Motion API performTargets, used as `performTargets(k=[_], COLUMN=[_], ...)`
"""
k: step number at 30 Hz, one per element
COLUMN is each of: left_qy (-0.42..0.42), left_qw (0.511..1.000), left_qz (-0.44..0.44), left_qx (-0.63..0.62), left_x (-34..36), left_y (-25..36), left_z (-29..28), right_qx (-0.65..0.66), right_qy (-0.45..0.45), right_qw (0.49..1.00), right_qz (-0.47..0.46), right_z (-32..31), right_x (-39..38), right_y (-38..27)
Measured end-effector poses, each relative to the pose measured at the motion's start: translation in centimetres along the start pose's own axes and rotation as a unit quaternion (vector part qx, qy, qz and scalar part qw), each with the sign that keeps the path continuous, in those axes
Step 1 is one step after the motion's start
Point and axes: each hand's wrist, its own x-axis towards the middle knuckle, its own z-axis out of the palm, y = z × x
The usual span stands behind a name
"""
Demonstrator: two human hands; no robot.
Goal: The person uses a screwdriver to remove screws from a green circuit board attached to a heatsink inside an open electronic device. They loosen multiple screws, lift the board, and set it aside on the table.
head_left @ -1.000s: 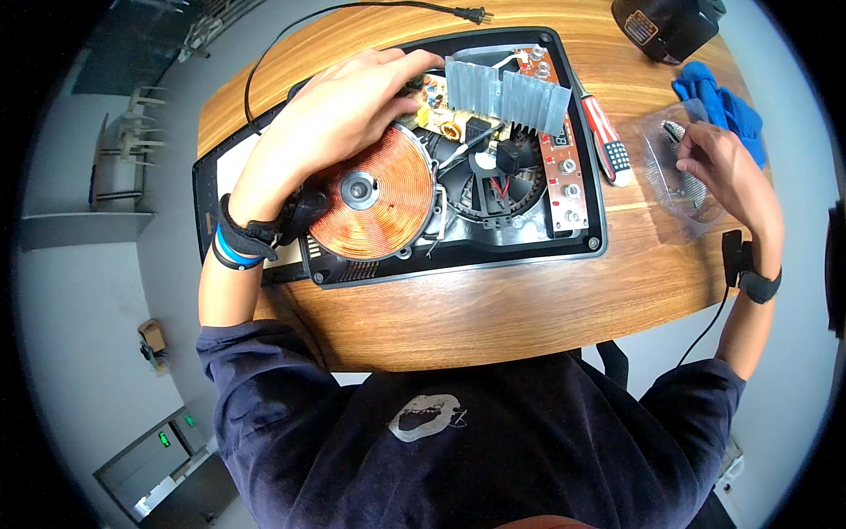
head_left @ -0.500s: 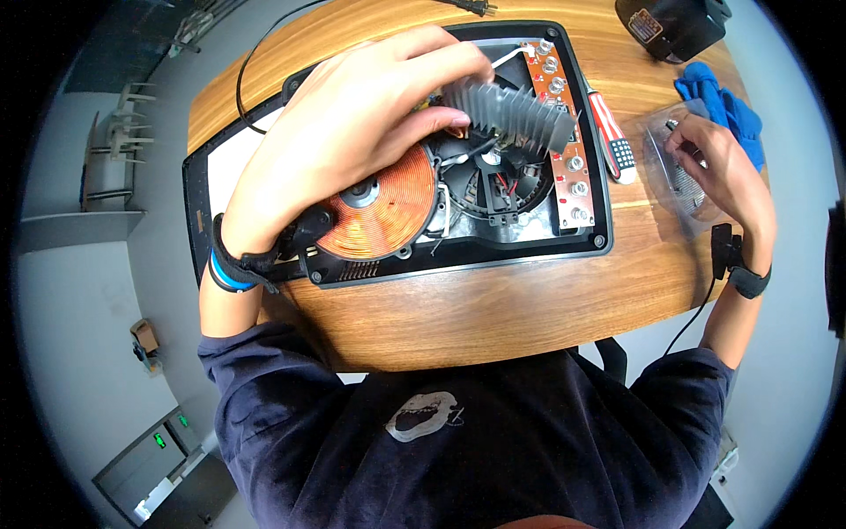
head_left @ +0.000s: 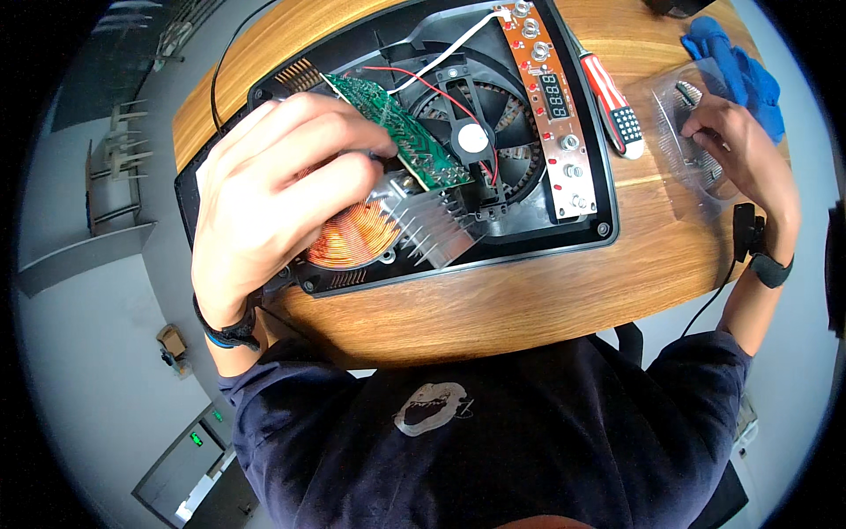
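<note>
My left hand [head_left: 273,181] grips a green circuit board [head_left: 401,128] and holds it tilted, its soldered underside facing up. A finned metal heat sink [head_left: 434,231] hangs from the board's near side, over the edge of a round copper coil [head_left: 352,238]. Beneath lies an open black appliance housing [head_left: 414,278] with a fan [head_left: 507,115] inside. A copper-coloured display board [head_left: 564,167] runs along the housing's right side. My right hand [head_left: 740,145] has its fingers pinched together inside a clear plastic tray [head_left: 667,163]; what they hold, if anything, is hidden.
Right of the housing lies a tool with a red-and-white striped handle [head_left: 608,88]. A bunched blue cloth item [head_left: 731,66] rests behind the tray. Part of a black object [head_left: 679,7] shows at the far right. A black cable [head_left: 216,88] curves along the table's left.
My left hand has drawn the board and heat sink left and tipped them over, showing the green underside and uncovering the fan. My right hand stays at the tray. The view has shifted slightly.
</note>
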Motion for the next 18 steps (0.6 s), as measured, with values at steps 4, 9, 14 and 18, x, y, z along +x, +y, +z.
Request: performTargets(k=[4,9,14,18], left_qy=[-0.004,-0.014,-0.029,-0.053], left_qw=[1.0,1.0,1.0,0.999], left_qz=[-0.01,-0.014,-0.005,-0.012], left_qx=[0.014,0.021,0.003,0.001], left_x=[-0.4,-0.4,-0.3,0.3], left_y=[-0.2,-0.1,0.2,0.7], left_z=[0.2,0.1,0.0,-0.6], right_qx=[-0.003,0.004,0.021,0.039], right_qy=[0.002,-0.012,-0.014,-0.037], right_qw=[1.0,1.0,1.0,0.997], right_qz=[-0.001,-0.023,0.01,0.051], right_z=[0.4,0.2,0.5,-0.5], right_x=[-0.2,-0.3,-0.3,-0.7], right_y=[0.7,0.9,0.1,-0.4])
